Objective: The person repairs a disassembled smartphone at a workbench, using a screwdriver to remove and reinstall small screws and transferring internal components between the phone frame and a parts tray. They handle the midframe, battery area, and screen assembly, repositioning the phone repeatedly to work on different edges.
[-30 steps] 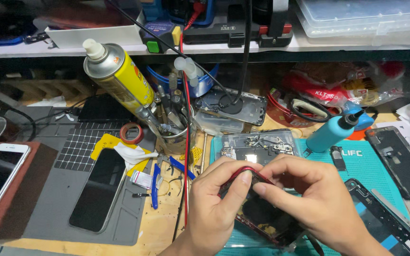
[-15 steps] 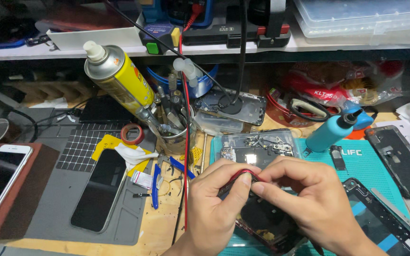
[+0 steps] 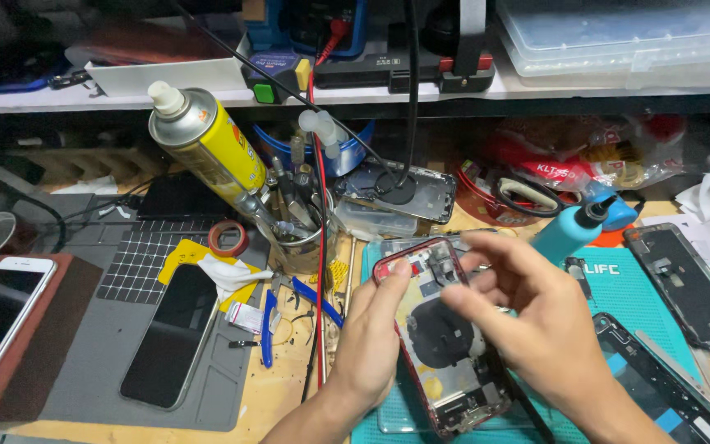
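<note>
- My left hand (image 3: 371, 345) clamps the left edge of a red-framed phone housing (image 3: 441, 345), held opened-side up over the teal work mat (image 3: 643, 288).
- My right hand (image 3: 536, 321) hovers over its right side, fingers loosely curled; grip unclear.
- Left, a black phone (image 3: 168, 335) lies on the grey mat (image 3: 84, 362).
- Beyond, a yellow spray can (image 3: 207, 148) leans on a tool cup (image 3: 297, 238).
</note>
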`<state>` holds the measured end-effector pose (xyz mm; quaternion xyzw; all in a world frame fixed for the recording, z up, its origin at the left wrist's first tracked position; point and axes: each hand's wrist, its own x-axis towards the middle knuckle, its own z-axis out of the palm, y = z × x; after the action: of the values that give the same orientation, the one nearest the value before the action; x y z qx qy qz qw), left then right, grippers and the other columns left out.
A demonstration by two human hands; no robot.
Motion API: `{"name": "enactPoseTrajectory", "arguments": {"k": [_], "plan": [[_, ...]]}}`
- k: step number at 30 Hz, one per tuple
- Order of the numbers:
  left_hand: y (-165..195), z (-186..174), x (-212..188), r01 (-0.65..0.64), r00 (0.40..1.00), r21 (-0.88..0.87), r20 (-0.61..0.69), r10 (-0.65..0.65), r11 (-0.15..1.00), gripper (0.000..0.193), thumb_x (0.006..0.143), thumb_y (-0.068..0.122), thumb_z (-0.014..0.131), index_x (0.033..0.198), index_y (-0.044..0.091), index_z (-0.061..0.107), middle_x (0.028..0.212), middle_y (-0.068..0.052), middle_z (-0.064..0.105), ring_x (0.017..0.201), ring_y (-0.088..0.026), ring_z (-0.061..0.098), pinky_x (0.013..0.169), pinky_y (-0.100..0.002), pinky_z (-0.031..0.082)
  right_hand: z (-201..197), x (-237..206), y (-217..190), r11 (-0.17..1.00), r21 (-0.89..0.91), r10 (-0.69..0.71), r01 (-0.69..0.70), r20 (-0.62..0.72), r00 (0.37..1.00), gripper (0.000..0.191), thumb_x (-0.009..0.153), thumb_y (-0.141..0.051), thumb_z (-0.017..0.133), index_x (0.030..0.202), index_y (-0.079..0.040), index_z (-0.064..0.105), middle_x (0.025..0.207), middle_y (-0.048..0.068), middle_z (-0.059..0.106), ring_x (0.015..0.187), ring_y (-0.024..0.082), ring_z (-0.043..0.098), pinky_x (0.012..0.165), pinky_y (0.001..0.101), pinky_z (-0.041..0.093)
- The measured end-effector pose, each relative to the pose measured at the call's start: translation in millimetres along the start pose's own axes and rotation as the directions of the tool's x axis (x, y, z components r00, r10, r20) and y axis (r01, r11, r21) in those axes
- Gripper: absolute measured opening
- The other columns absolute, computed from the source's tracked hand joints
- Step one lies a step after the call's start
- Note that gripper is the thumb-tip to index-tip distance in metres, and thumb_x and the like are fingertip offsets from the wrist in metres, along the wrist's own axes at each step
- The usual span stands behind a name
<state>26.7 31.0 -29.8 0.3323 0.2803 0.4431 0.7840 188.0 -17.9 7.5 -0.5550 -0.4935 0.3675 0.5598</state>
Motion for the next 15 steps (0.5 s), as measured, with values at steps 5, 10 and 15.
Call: {"name": "enactPoseTrajectory", "arguments": {"k": [5,10,15], "plan": [[6,2,2,-0.104,0.994,0.054,0.049,0.101,0.993,0.046,0.097,0.012,0.044,0.140,0.000,0.056,0.132,-0.009,0.066,0.120,-0.013,0.062,0.106,-0.027,0.046,-9,-5,-26,0.537,-0.609,-0.503,0.584,0.325,0.801,0.052,0.072,-0.008,0.080,0.123,-0.002,0.068,0.110,0.013,0.066,0.094,0.026,0.069,0.075,0.0329,0.056],[16,8,-2,-0.158,0.986,0.227,0.086,0.142,0.961,0.053,0.092,0.005,0.044,0.144,-0.001,0.052,0.130,-0.012,0.066,0.117,-0.017,0.061,0.104,-0.030,0.046,-6,-1,-26,0.333,-0.642,-0.574,0.691,0.443,0.689,0.041,0.077,-0.006,0.078,0.116,0.000,0.066,0.107,0.014,0.067,0.090,0.030,0.069,0.073,0.0380,0.056],[17,10,-2,-0.199,0.975,0.278,0.154,0.161,0.940,0.049,0.093,0.003,0.045,0.142,-0.002,0.051,0.129,-0.011,0.065,0.120,-0.015,0.061,0.106,-0.028,0.046,-9,1,-20,0.255,-0.614,-0.577,0.747,0.524,0.627,0.042,0.072,-0.004,0.078,0.111,0.006,0.066,0.101,0.015,0.067,0.084,0.030,0.069,0.070,0.0379,0.056]]}}
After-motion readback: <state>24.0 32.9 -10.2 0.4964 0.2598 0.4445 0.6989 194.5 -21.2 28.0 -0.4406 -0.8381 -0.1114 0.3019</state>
